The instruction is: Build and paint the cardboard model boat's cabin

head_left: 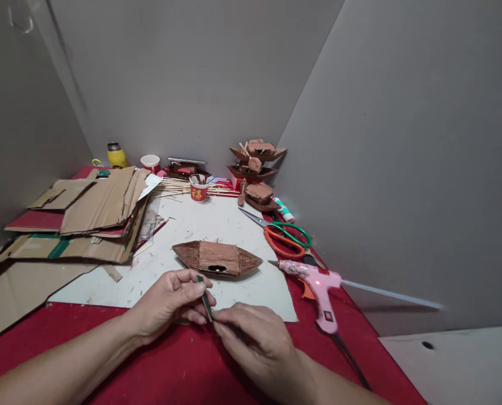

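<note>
Green stick [206,301] lower end hidden by right hand [255,340], forearms cropped

Brown cardboard boat [217,259], pink glue gun [321,292], red tablecloth [170,365], orange and green scissors [287,236], yellow bottle [116,156]

I am seeing two bare forearms, no sleeves reaching into view. My left hand [169,301] is showing no rings, watch or glove; my right hand [255,343], toward five o'clock, is likewise wearing nothing, with short, plain fingernails.

Pink glue gun [321,289], scissors [285,236], cardboard stack [94,211]
</note>
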The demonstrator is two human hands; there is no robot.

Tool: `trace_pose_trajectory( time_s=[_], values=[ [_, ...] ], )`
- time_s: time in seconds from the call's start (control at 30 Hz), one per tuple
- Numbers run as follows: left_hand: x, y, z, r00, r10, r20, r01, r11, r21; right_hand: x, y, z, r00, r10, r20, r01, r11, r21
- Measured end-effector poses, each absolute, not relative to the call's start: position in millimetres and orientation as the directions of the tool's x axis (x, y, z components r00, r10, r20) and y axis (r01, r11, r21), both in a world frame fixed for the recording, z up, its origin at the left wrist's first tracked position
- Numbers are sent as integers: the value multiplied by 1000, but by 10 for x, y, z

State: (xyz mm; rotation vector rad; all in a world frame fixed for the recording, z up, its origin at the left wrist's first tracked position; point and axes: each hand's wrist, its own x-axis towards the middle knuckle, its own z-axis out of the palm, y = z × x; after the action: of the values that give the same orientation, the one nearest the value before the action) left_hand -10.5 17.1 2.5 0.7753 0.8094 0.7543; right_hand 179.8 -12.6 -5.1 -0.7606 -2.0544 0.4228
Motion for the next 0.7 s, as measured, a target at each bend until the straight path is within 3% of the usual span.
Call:
trace_pose_trajectory(
  time_s=[0.2, 0.7],
  values=[
    [-90, 158, 27, 462, 815, -349, -255, 499, 828, 1815, -145, -94, -452, 619, 642, 405, 784, -471],
    [-59, 136, 17, 447, 820, -358, -256, 500, 827, 1825, -161, -93, -497, 612, 615, 448, 788, -422]
  ],
)
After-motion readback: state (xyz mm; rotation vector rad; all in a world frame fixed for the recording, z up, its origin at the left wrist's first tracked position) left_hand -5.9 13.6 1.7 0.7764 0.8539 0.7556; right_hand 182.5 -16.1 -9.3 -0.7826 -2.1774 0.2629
